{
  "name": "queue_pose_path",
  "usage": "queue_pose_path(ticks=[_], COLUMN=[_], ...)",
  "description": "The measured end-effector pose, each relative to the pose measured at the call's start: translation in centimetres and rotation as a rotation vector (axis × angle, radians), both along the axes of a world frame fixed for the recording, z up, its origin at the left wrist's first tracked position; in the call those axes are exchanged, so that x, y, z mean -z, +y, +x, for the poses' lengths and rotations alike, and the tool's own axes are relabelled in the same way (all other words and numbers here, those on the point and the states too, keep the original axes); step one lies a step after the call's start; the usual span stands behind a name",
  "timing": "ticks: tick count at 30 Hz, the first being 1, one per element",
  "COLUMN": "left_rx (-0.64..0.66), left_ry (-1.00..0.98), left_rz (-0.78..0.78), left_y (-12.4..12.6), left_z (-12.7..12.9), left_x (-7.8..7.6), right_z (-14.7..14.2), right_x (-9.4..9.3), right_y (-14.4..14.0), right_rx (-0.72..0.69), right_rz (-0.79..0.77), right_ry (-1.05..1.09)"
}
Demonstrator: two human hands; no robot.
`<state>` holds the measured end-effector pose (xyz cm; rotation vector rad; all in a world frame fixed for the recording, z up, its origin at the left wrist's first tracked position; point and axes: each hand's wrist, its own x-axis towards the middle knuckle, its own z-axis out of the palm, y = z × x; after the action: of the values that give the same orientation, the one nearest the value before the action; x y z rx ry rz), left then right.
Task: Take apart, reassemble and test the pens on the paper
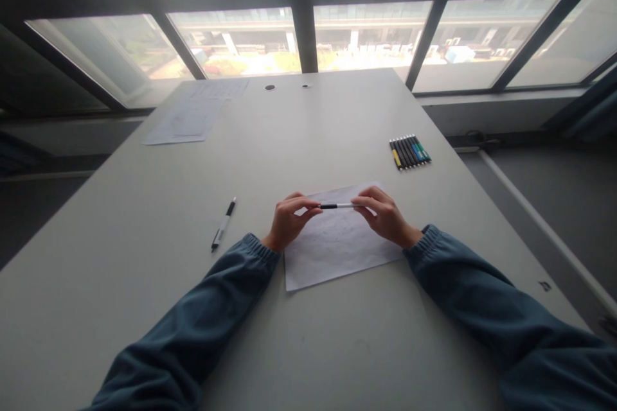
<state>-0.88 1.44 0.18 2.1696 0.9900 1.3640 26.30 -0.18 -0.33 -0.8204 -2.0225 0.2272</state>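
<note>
A slim pen [336, 206] is pinched at either end by the left hand [288, 221] and right hand [385, 214] above a sheet [337, 250] (faintly sketched, apparently) mid-surface [308, 347].

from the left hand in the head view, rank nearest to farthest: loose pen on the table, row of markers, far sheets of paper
1. Loose pen, just left of the left hand.
2. Row of markers, off to the right.
3. Far sheets of paper, far left, near the window.
</note>
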Motion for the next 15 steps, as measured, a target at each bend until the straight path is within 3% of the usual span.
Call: queue_pose_path(ticks=[15], left_rx=[0.037], left_ry=[0.023], left_rz=[0.010], left_y=[0.12], left_z=[-0.11], left_x=[0.40], right_z=[0.12], right_x=[0.49], right_y=[0.21], right_rx=[-0.033], right_rz=[-0.105], right_ry=[-0.018])
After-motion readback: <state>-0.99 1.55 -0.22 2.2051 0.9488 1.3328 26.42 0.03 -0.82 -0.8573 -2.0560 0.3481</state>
